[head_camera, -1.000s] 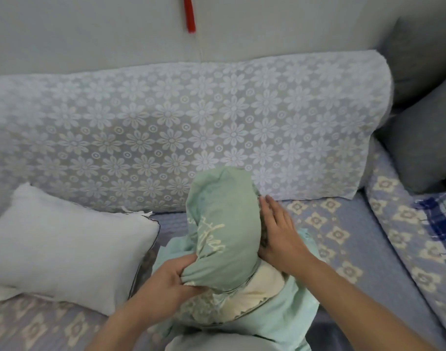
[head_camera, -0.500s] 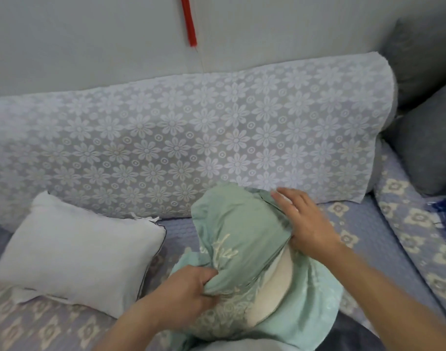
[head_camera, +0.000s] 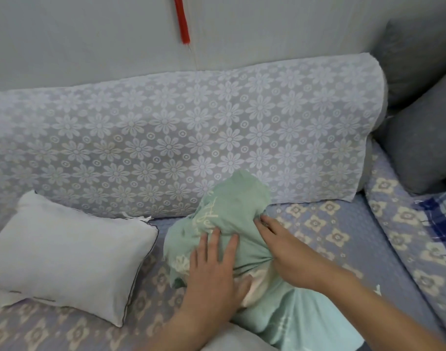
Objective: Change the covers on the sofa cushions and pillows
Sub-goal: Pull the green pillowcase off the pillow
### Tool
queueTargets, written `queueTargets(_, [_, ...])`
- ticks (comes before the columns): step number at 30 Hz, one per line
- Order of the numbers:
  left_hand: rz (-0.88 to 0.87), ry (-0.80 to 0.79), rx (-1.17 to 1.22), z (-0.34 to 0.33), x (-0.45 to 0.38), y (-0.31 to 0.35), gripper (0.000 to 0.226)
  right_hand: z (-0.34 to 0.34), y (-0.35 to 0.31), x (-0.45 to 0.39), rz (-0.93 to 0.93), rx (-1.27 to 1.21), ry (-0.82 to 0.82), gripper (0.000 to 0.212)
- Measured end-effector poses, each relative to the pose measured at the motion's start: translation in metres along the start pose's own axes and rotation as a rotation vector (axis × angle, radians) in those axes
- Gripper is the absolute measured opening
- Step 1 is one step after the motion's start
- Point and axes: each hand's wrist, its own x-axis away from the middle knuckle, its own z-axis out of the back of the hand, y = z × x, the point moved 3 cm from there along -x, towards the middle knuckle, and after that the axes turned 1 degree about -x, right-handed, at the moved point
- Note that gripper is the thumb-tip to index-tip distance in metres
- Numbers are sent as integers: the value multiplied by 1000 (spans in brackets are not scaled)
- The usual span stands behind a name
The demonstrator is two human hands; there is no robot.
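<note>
A green pillow cover (head_camera: 232, 211) with pale embroidery is bunched over a cream pillow (head_camera: 258, 281) on the sofa seat (head_camera: 328, 224). My left hand (head_camera: 214, 272) lies flat on the cover with fingers spread, pressing down near the cream opening. My right hand (head_camera: 282, 247) pinches a gathered fold of the green fabric on the pillow's right side. A bare white pillow (head_camera: 70, 257) with dark piping lies to the left on the seat, untouched.
A long back cushion (head_camera: 181, 138) in white floral lace runs along the wall. Grey cushions (head_camera: 424, 138) stand at the right corner, with a blue checked cloth (head_camera: 442, 219) below them. A red tassel (head_camera: 182, 20) hangs on the wall.
The covered pillow went from upright to lying low on the seat. My left hand let go of the bunched fabric and now presses flat. My right hand moved down and grips a fold.
</note>
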Motion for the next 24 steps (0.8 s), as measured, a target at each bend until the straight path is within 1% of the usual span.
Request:
queueTargets(2, [21,17,-47,2,-22,5,90,-3,-10,-2,-56,-25,64,89])
queueTargets(4, [25,43,-11,9,-34,13,89,-4,-19,-4,-113,-34,110,88])
queueTargets(9, [-30,172,109,22,-32,14,69,-7,-34,5,-167,-10,107,92])
queueTargets(10, [-18,191,139,24,-29,10,67,-7,-38,9,-157,-8,107,93])
queueTargets(13, [101,224,213,27,-23,0,65,-17,-56,19,-139,15,85,93])
queueTargets(15, [124,213,139,26,-25,-5,65,-28,-63,22,-135,49,59,91])
queueTargets(16, [114,199,95,25,-27,-7,64,-31,-65,21,-109,63,68,85])
queueTargets(17, [102,190,68,26,-27,-8,62,-34,-64,19,-67,73,90,73])
queueTargets(19, [120,124,103,32,-23,-7,55,-30,-64,18,-14,71,121,45])
queueTargets(21, [208,-20,285,37,-15,-1,38,-22,-63,21,-32,108,133,23])
queueTargets(22, [254,-55,409,43,-12,4,31,-18,-61,23,-52,119,144,20])
queueTargets(24, [415,-137,727,43,-8,7,25,-14,-52,28,-114,78,249,22])
